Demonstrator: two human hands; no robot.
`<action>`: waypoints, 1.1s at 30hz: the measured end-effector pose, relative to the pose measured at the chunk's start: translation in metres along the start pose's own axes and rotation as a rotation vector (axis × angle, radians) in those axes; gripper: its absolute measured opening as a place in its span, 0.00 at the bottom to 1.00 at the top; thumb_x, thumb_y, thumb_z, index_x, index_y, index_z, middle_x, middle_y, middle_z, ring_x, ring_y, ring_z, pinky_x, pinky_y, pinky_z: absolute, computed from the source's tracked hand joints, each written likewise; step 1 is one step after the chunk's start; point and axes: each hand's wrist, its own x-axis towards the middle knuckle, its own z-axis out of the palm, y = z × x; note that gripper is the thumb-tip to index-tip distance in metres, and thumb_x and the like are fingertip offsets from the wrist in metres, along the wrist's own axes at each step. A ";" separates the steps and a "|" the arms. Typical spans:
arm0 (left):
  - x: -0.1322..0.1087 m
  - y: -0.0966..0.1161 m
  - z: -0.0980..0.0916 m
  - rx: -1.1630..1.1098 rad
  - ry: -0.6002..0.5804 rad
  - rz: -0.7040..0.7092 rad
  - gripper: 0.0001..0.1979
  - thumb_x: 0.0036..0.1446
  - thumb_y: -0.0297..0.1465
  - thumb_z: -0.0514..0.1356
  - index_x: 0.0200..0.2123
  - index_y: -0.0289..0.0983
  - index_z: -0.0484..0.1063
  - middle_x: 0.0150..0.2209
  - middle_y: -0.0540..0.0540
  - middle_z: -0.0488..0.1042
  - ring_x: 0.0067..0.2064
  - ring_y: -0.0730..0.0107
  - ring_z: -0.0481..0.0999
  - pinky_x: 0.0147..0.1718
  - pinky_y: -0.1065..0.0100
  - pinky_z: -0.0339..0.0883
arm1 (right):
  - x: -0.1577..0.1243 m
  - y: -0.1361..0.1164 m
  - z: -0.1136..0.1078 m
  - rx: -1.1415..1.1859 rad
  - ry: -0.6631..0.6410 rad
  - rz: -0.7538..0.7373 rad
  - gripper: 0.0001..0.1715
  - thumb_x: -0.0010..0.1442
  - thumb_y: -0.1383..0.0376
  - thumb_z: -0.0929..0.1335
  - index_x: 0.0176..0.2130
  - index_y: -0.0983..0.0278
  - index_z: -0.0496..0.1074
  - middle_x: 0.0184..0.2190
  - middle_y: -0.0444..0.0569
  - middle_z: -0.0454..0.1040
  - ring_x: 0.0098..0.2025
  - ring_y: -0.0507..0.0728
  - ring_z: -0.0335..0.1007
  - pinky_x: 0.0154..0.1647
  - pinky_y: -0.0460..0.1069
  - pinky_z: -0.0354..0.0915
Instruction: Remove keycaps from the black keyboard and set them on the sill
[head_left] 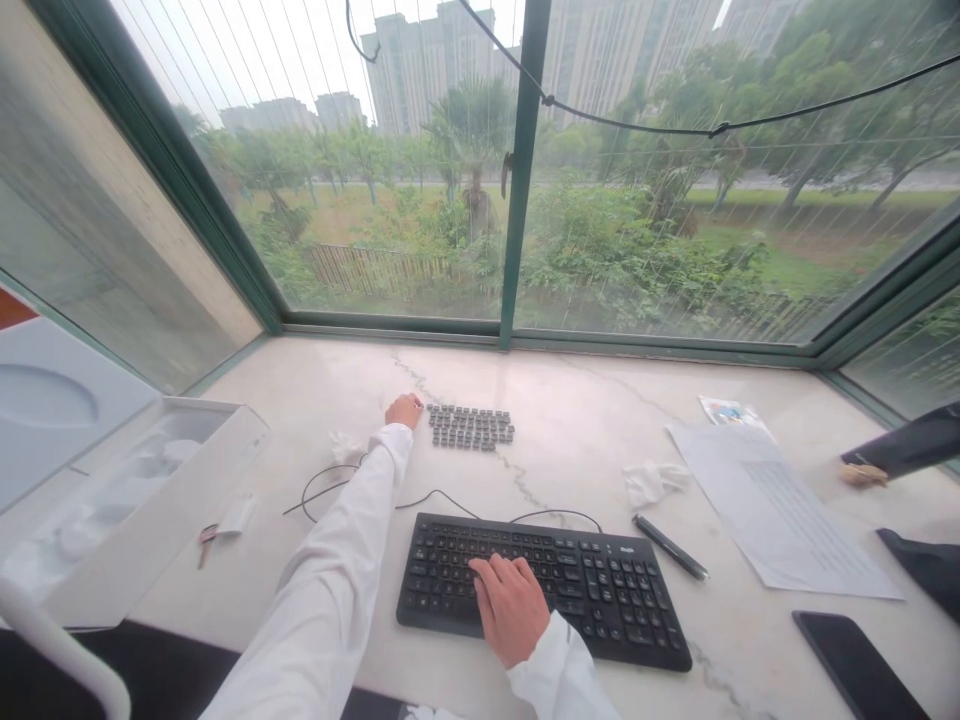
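Two bare hands in long white fabric sleeves work over a smooth, pale stone-look surface (pixel 577 440) crossed by jagged grey veins. The left hand (pixel 405 410) reaches to the left edge of a block of small, dark grey, squarish pieces (pixel 471 427), its fingers bunched together; whether they pinch a piece, I cannot tell. The right hand (pixel 514 605) bends over the keys of a black plastic keyboard (pixel 630 605), fingers close together and thumb a little apart; its fingertips are too small to show whether they grip anything.

The keyboard lies slightly askew in front of the person, a long rectangle with rounded corners, low square keys and a number pad on the right. Behind it, well apart, the grey pieces sit in several near-straight rows, separate from one another. A thin black cable (pixel 439 492) curls on the surface between them.

At left stands an open white cardboard box (pixel 191 505) with straight walls; inside is a pale insert (pixel 112 490) with rounded hollows. At far right, a small white packet with coloured print (pixel 726 410) lies touching a flat white paper sheet (pixel 780 510); its contents cannot be made out.
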 end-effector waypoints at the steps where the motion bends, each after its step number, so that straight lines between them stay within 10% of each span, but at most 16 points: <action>1: -0.005 0.000 -0.004 -0.005 0.014 0.000 0.06 0.55 0.32 0.58 0.36 0.39 0.72 0.43 0.43 0.73 0.43 0.64 0.72 0.40 0.67 0.62 | 0.001 0.001 0.000 -0.009 0.003 -0.001 0.15 0.62 0.71 0.58 0.45 0.58 0.67 0.32 0.44 0.68 0.33 0.52 0.63 0.41 0.49 0.51; 8: -0.097 -0.008 -0.027 -0.098 0.080 0.152 0.10 0.56 0.39 0.58 0.40 0.44 0.71 0.44 0.50 0.74 0.45 0.66 0.71 0.43 0.68 0.60 | 0.014 0.007 0.000 -0.031 0.005 0.006 0.15 0.63 0.69 0.58 0.45 0.60 0.68 0.33 0.46 0.70 0.34 0.51 0.64 0.40 0.48 0.51; 16: -0.205 -0.028 -0.019 -0.275 -0.251 0.270 0.06 0.47 0.34 0.63 0.32 0.44 0.76 0.33 0.53 0.78 0.35 0.69 0.73 0.39 0.70 0.61 | 0.028 0.003 0.013 0.039 -0.070 0.018 0.14 0.63 0.69 0.58 0.44 0.60 0.69 0.34 0.46 0.71 0.35 0.52 0.65 0.41 0.49 0.49; 33: -0.213 -0.034 -0.007 -0.346 -0.279 0.299 0.08 0.48 0.34 0.61 0.33 0.40 0.77 0.30 0.53 0.76 0.28 0.74 0.70 0.34 0.72 0.63 | 0.019 -0.015 0.024 -0.002 -0.086 -0.038 0.12 0.62 0.69 0.60 0.43 0.60 0.69 0.33 0.45 0.71 0.34 0.52 0.65 0.40 0.49 0.49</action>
